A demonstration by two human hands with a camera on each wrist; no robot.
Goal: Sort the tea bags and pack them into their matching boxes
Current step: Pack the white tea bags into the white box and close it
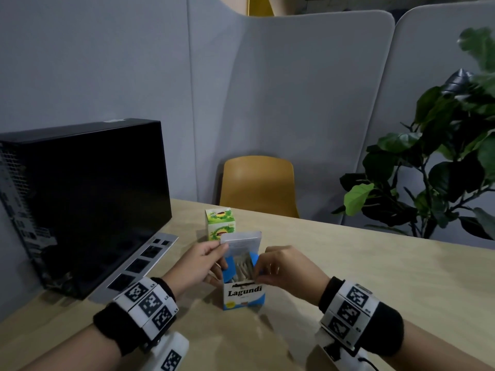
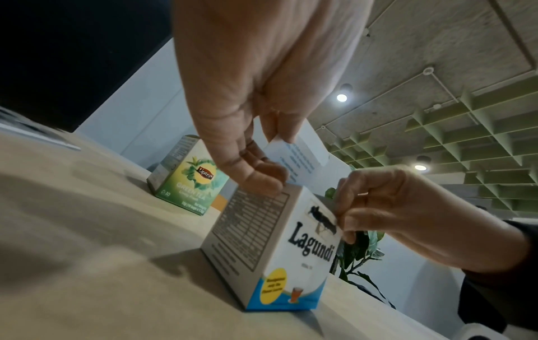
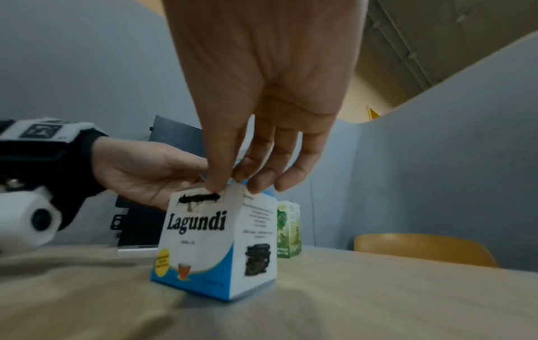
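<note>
On table (image 1: 348,277) | Lagundi box (image 1: 244,294) upright, mouth up | both hands pinching flaps

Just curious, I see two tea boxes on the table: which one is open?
The blue-and-white Lagundi box nearest the person: its lid is raised, tea bags showing inside. The green Lipton box behind it is closed.

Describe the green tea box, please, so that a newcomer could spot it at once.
Start at the black computer case on the wooden table. Just right of it, behind the open Lagundi box, stands the green tea box: closed, green and untouched.
</note>
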